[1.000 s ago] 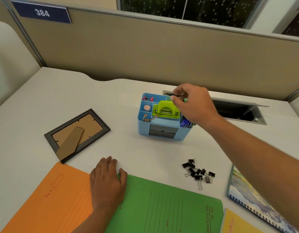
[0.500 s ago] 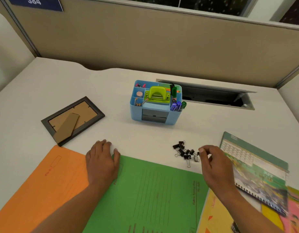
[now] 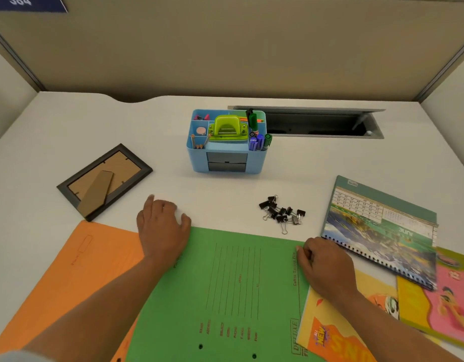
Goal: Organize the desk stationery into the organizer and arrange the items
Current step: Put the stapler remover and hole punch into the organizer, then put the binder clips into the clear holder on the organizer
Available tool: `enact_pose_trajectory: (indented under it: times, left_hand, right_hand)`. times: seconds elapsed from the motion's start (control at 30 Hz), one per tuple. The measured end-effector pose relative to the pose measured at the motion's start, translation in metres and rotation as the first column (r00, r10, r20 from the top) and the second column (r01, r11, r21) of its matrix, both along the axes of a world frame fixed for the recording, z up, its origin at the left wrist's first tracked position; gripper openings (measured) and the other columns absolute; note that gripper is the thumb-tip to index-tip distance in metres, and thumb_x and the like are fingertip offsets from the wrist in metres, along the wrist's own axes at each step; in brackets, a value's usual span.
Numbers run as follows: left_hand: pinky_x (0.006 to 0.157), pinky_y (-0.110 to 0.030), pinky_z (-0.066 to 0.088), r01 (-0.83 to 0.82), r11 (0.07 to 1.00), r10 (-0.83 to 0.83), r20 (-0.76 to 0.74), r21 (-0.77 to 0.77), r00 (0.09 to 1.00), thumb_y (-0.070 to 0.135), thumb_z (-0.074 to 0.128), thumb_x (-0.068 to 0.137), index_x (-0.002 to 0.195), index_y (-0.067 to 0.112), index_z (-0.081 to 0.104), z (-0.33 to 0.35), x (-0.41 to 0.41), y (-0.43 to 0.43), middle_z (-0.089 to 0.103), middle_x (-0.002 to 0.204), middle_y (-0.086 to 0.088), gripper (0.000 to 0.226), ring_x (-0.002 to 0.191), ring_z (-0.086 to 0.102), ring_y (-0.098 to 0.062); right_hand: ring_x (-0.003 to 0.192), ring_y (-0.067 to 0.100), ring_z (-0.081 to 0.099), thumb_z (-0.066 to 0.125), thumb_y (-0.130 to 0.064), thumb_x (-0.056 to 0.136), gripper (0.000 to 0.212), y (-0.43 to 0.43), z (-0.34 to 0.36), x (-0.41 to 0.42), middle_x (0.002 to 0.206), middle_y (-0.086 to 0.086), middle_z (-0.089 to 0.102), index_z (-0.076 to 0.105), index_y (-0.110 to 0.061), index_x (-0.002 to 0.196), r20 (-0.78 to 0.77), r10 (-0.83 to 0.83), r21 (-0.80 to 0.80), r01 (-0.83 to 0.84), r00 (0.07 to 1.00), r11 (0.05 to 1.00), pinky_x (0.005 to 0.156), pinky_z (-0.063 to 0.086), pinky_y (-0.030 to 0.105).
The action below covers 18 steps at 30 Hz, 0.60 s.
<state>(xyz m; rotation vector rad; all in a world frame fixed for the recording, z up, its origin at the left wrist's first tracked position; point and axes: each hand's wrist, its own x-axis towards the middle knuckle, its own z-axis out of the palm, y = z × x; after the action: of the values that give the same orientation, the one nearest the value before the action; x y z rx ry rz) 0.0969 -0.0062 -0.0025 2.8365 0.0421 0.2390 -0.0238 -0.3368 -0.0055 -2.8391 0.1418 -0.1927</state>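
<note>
A blue desk organizer (image 3: 198,152) stands mid-desk, holding a lime hole punch (image 3: 227,128), markers (image 3: 258,142) and small items. Several black binder clips (image 3: 282,212) lie loose in front of it to the right. A green folder (image 3: 225,296) lies at the near edge, overlapping an orange folder (image 3: 69,278). My left hand (image 3: 161,228) rests flat on the green folder's top left corner, fingers spread. My right hand (image 3: 326,265) sits curled at the folder's right edge, fingers closed, just below the clips; whether it grips the edge I cannot tell.
A dark picture frame (image 3: 104,181) lies face down at the left. A spiral calendar (image 3: 379,228) and colourful booklets (image 3: 434,296) lie at the right. An open cable slot (image 3: 317,124) is cut into the desk behind the organizer. Beige partition walls enclose the desk.
My right hand left the organizer, passed the binder clips, and now sits at the green folder's right edge. A green marker now stands in the organizer. The left hand stayed put.
</note>
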Motion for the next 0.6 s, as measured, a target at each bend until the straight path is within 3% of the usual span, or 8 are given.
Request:
enact_pose_trajectory:
  times: [0.07,0.13,0.17,0.23,0.3,0.4,0.5,0.6]
  left_hand:
    - [0.096,-0.043,0.039,0.114,0.984,-0.111,0.028,-0.137,0.993,0.026,0.067,0.085,0.101,0.011,0.068,0.014,0.008,-0.025,0.067,0.108,-0.008,0.022,0.119,0.053,-0.03]
    - [0.084,-0.036,0.046,0.108,0.904,-0.139,-0.045,-0.414,0.989,0.027,0.065,0.088,0.098,0.014,0.067,0.033,0.018,-0.057,0.068,0.095,-0.001,0.016,0.095,0.061,-0.02]
    - [0.079,-0.033,0.048,0.015,0.816,-0.107,-0.127,-0.577,0.986,0.028,0.063,0.089,0.097,0.016,0.066,0.044,0.024,-0.072,0.068,0.089,0.002,0.015,0.086,0.061,-0.017]
    - [0.074,-0.033,0.05,-0.252,0.528,-0.063,-0.334,-0.811,0.941,0.03,0.061,0.092,0.101,0.016,0.063,0.062,0.038,-0.101,0.067,0.085,0.001,0.017,0.079,0.062,-0.017]
    - [0.074,-0.034,0.052,-0.466,0.265,-0.055,-0.496,-0.844,0.867,0.034,0.059,0.094,0.103,0.017,0.061,0.072,0.053,-0.121,0.068,0.09,-0.001,0.019,0.079,0.061,-0.017]
    - [0.07,-0.031,0.052,-0.614,0.022,-0.037,-0.614,-0.789,0.788,0.038,0.063,0.091,0.093,0.022,0.061,0.077,0.068,-0.134,0.068,0.092,0.001,0.016,0.077,0.058,-0.014]
    - [0.06,-0.027,0.047,-0.65,-0.164,-0.062,-0.65,-0.742,0.757,0.042,0.069,0.085,0.101,0.019,0.065,0.077,0.077,-0.14,0.069,0.089,0.003,0.029,0.071,0.056,-0.011]
    - [0.056,-0.026,0.045,-0.648,-0.25,-0.068,-0.655,-0.719,0.753,0.044,0.071,0.083,0.104,0.016,0.066,0.077,0.083,-0.144,0.068,0.088,0.003,0.035,0.067,0.055,-0.01]
  right_hand:
    - [0.052,0.013,0.036,0.052,-0.036,0.089,0.033,-0.001,-0.001,0.0,0.055,-0.008,0.038,0.04,-0.024,0.061,0.011,0.0,0.002,0.0,1.0,1.0,0.046,0.021,0.025]
    - [0.052,0.013,0.036,0.051,-0.036,0.089,0.033,-0.001,-0.001,0.0,0.056,-0.009,0.037,0.04,-0.024,0.061,0.007,0.003,0.005,-0.003,1.0,1.0,0.046,0.02,0.025]
    - [0.053,0.013,0.036,0.049,-0.037,0.09,0.033,0.0,-0.002,0.0,0.056,-0.009,0.037,0.04,-0.024,0.061,0.003,0.004,0.005,-0.004,1.0,1.0,0.046,0.02,0.024]
    - [0.053,0.012,0.036,0.045,-0.04,0.091,0.033,0.0,-0.002,0.0,0.057,-0.009,0.037,0.039,-0.025,0.062,0.0,0.0,0.006,0.0,1.0,1.0,0.047,0.02,0.025]
    - [0.053,0.012,0.035,0.042,-0.041,0.091,0.034,0.0,-0.001,0.0,0.057,-0.009,0.036,0.039,-0.025,0.062,0.002,-0.001,0.002,0.001,1.0,1.0,0.047,0.02,0.025]
    - [0.053,0.012,0.035,0.039,-0.042,0.092,0.033,0.001,-0.001,0.0,0.058,-0.01,0.037,0.039,-0.026,0.063,-0.002,0.004,-0.012,-0.004,1.0,1.0,0.049,0.021,0.027]
    - [0.054,0.012,0.035,0.038,-0.043,0.092,0.032,-0.001,-0.003,0.0,0.059,-0.01,0.038,0.039,-0.027,0.064,-0.018,0.006,-0.028,-0.007,1.0,1.0,0.051,0.023,0.027]
    - [0.054,0.011,0.035,0.039,-0.042,0.092,0.031,-0.001,-0.003,0.0,0.06,-0.01,0.037,0.038,-0.027,0.064,-0.011,0.006,-0.03,-0.006,1.0,1.0,0.052,0.022,0.027]
